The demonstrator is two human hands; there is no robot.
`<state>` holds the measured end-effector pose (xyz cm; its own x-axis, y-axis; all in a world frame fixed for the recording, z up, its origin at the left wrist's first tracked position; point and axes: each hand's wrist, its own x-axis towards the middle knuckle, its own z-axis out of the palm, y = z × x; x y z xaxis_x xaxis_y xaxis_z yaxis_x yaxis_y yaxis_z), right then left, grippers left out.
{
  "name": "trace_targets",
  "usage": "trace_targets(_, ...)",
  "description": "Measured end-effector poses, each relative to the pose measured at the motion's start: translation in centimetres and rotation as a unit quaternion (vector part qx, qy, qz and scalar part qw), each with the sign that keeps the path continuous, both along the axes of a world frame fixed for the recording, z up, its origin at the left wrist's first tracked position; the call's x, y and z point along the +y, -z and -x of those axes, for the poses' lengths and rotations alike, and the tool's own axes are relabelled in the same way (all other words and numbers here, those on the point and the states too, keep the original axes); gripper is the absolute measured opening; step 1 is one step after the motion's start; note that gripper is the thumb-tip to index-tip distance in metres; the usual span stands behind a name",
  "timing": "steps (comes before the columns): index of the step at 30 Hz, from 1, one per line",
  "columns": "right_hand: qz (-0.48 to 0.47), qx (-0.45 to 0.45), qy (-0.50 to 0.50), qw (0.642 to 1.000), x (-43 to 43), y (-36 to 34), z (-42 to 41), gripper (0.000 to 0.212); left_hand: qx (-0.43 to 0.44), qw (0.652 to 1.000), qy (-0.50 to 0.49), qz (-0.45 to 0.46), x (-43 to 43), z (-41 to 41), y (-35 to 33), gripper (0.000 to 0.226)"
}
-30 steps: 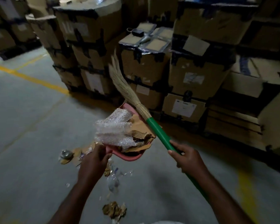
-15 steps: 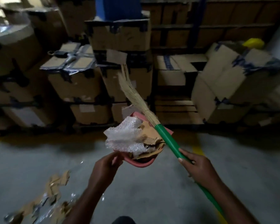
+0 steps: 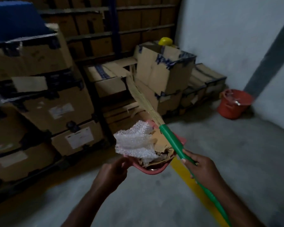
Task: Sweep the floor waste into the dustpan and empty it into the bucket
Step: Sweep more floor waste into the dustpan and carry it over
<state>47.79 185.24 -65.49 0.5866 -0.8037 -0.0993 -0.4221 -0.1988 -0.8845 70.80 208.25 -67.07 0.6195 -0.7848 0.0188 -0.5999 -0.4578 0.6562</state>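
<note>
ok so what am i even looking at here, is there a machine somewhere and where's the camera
There is no machine: these are a person's two bare hands, filmed by one wide camera worn on the head, looking forward and down. The left hand holds a pink dustpan, loaded with bubble wrap and cardboard scraps. The right hand grips the green handle of a broom, whose bristles point up and away over the pan. On the grey floor an orange bucket stands by the wall at the right, with something in it. Stacked boxes fill the left and back.
</note>
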Motion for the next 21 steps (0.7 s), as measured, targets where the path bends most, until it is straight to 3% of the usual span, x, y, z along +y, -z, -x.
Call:
trace_targets(7,0.015,-0.012,0.107,0.994,-0.3,-0.5,1.6,0.04,-0.067,0.989,0.131,-0.028,-5.3,-3.5,2.3,0.049)
trace_targets(14,0.016,0.008,0.165,0.986,-1.6,-0.3,3.7,0.041,-0.164,0.972,0.169,0.008,-11.7,-4.1,2.3,0.036)
trace_targets(21,0.018,0.005,0.21,0.978,-7.2,0.7,5.6,0.043,-0.178,0.962,0.204,0.02,-20.0,-2.6,2.3,0.034)
